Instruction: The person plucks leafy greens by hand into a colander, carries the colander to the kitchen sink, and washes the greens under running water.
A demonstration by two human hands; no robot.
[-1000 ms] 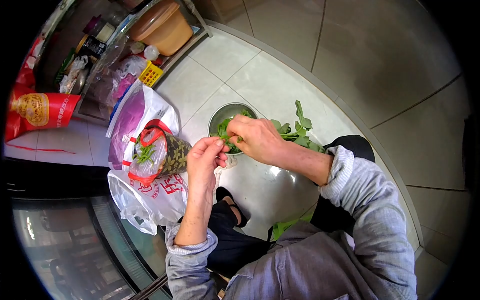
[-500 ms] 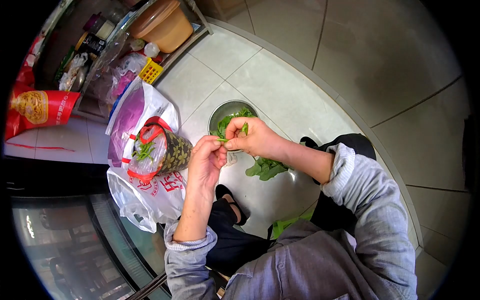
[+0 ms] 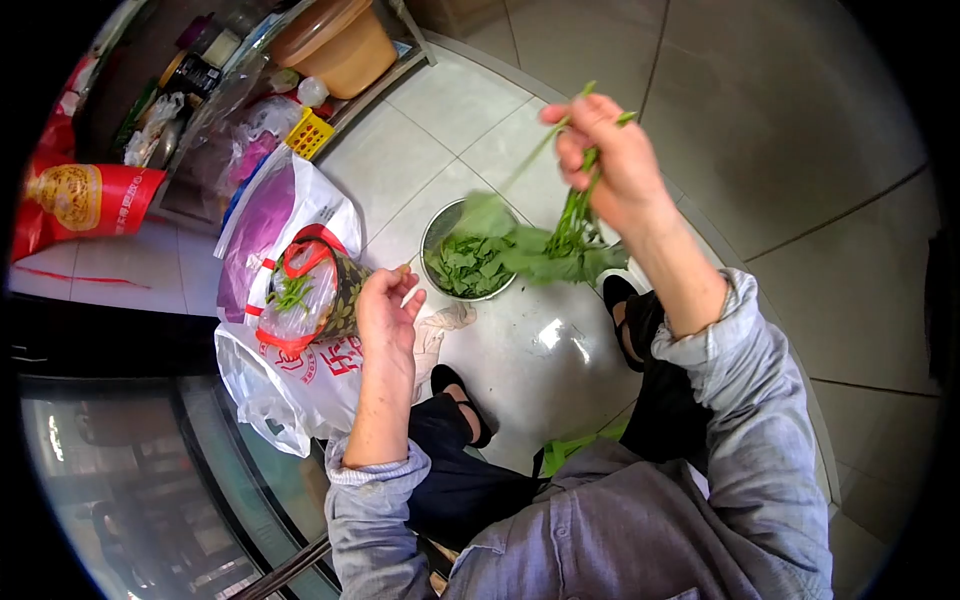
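My right hand (image 3: 622,155), raised on the right, is closed around the stems of a bunch of leafy greens (image 3: 575,235). The leaves hang down; one stem with a motion-blurred leaf reaches out over the metal bowl (image 3: 427,245). Torn green leaves (image 3: 470,268) lie inside that bowl on the floor. Lower on the left, my left hand (image 3: 387,305) has curled fingers, with a thin strand at the fingertips too small to name. Beside it stands a flower-patterned bin (image 3: 347,292) with a red rim and clear liner, holding green stem pieces (image 3: 292,292).
White plastic bags (image 3: 270,395) surround the bin. At upper left, a shelf holds an orange basin (image 3: 345,55), jars and a yellow basket (image 3: 308,134). A crumpled pale cloth (image 3: 428,345) lies by my shoe (image 3: 462,405). A glass-fronted cabinet (image 3: 130,480) stands at lower left.
My hands have parted from their pinch over the bowl. The right has risen up and right, with the greens now hanging from it; the left has shifted slightly down and left.
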